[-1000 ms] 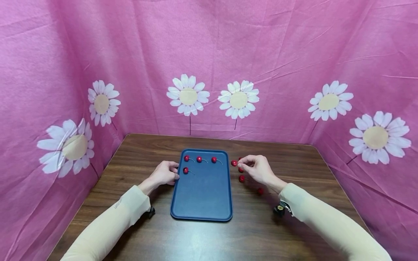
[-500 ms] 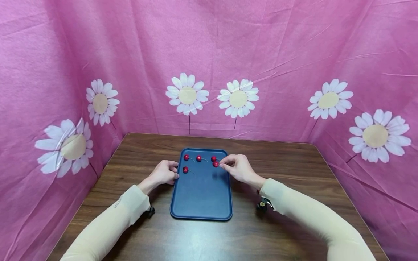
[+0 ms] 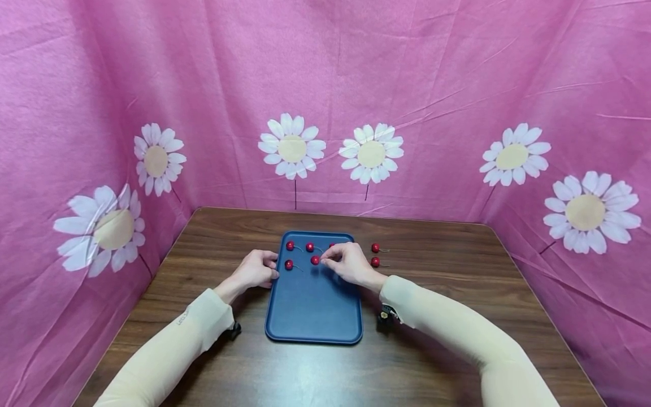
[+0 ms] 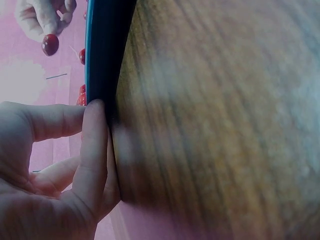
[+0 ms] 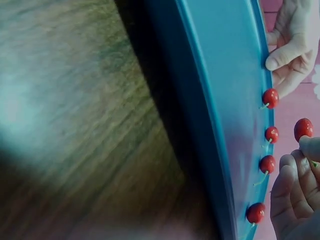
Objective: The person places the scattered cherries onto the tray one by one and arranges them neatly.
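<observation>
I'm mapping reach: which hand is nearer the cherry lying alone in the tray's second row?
Left hand, touching the tray rim left of that cherry; the right hand is farther, to its right.

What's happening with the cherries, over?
Right hand pinching cherry above blue tray; left hand gripping tray. Four cherries on tray, two more visible on table. Nothing visibly blocking.
</observation>
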The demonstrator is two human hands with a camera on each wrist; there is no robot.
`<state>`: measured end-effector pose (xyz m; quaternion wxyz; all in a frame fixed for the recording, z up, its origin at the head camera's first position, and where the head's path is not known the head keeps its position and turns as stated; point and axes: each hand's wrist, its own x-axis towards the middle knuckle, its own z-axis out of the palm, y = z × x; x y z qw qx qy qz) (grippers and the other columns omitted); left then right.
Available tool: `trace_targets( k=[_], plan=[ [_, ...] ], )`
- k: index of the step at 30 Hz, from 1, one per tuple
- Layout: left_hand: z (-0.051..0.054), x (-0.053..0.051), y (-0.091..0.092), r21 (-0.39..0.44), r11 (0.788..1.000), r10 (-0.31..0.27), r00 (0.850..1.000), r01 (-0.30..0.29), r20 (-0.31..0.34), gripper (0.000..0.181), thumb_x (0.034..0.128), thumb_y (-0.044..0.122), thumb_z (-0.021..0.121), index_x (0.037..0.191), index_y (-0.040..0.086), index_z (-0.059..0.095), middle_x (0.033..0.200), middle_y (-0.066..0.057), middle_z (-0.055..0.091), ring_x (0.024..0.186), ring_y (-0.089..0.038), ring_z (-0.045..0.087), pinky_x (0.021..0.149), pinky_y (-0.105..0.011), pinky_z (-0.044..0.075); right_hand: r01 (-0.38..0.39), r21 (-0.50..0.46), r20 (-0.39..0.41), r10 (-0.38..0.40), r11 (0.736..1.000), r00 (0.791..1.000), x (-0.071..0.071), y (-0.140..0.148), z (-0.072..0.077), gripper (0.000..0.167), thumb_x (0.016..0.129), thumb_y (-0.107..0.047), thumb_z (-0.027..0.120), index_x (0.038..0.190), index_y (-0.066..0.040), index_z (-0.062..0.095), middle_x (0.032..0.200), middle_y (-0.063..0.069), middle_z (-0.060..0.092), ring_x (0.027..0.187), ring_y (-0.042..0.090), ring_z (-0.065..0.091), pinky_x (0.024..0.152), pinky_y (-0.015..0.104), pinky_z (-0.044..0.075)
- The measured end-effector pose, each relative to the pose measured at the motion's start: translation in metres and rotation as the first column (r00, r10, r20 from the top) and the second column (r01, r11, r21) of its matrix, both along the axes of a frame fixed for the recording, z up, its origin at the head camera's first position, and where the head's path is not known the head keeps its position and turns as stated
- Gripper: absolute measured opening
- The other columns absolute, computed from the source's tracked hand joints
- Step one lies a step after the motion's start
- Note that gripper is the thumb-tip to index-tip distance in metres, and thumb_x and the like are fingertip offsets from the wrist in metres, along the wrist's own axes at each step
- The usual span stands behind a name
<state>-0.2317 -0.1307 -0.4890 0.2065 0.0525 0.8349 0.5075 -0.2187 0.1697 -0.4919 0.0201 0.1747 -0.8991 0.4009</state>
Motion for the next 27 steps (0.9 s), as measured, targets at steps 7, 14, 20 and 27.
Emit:
trace_targets(
  k=[7,14,20,27],
  plan=[
    [-0.003,-0.001,0.001,-0.012,1.0,0.001,1.0,-0.001,-0.002,0.06,0.0952,-0.007,0.076,0.153,-0.008,0.061,0.116,-0.02,0.068,0.093,-0.022,0.075,0.082,-0.046,0.075,0.004,0.041,0.018,-0.004,0.999,1.0,-0.006,-0.01,-0.007,0.008,0.103,-0.016,0.082,0.1,-0.013,0.089,0.096,0.003,0.084,0.074,0.007,0.065,0.066,0.021,0.058],
    [-0.002,-0.002,-0.001,-0.016,1.0,0.001,1.0,-0.001,-0.002,0.06,0.0954,-0.007,0.076,0.153,-0.008,0.061,0.115,-0.019,0.068,0.09,-0.02,0.075,0.082,-0.047,0.075,0.005,0.156,-0.01,-0.004,0.988,1.0,-0.008,-0.018,-0.009,0.008,0.101,-0.018,0.084,0.097,-0.018,0.09,0.097,0.0,0.086,0.084,0.009,0.067,0.078,0.029,0.06],
    [-0.001,0.0,-0.001,-0.009,1.0,-0.005,1.0,0.005,-0.009,0.061,0.0942,-0.007,0.077,0.153,-0.009,0.06,0.115,-0.019,0.067,0.091,-0.021,0.076,0.081,-0.047,0.075,0.009,0.21,-0.049,0.001,0.978,0.999,-0.014,-0.014,-0.021,0.008,0.1,-0.025,0.085,0.095,-0.022,0.09,0.096,-0.005,0.086,0.095,0.013,0.074,0.091,0.041,0.064],
    [-0.001,0.0,-0.001,-0.007,1.0,-0.003,1.0,0.003,-0.005,0.061,0.094,-0.007,0.077,0.153,-0.009,0.06,0.116,-0.02,0.068,0.091,-0.022,0.076,0.081,-0.046,0.075,0.014,0.22,-0.057,-0.002,0.975,0.998,-0.014,-0.013,-0.023,0.007,0.099,-0.028,0.086,0.094,-0.025,0.09,0.097,-0.007,0.086,0.099,0.015,0.076,0.093,0.044,0.065]
  ],
)
